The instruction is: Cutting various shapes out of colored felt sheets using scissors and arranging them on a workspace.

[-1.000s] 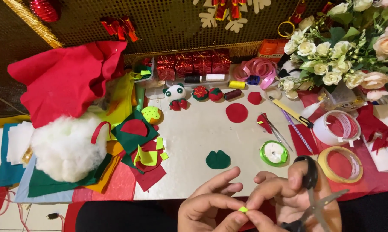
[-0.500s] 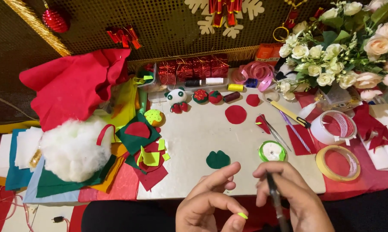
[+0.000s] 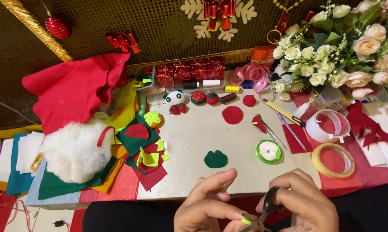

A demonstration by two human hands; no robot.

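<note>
While the right hand (image 3: 303,204) grips black-handled scissors (image 3: 262,212) at the near edge of the surface (image 3: 245,172), the left hand (image 3: 209,206) beside it pinches a tiny lime-green felt scrap (image 3: 245,221) — touching the blades. Just beyond lies a dark green felt cutout (image 3: 216,159) — a green ribbon spool (image 3: 269,151) to its right.

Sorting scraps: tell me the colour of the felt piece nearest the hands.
Dark green felt piece, head view.

Matt green felt piece (image 3: 216,159), fluffy white stuffing (image 3: 73,150), glossy ribbon spool (image 3: 269,151).
</note>
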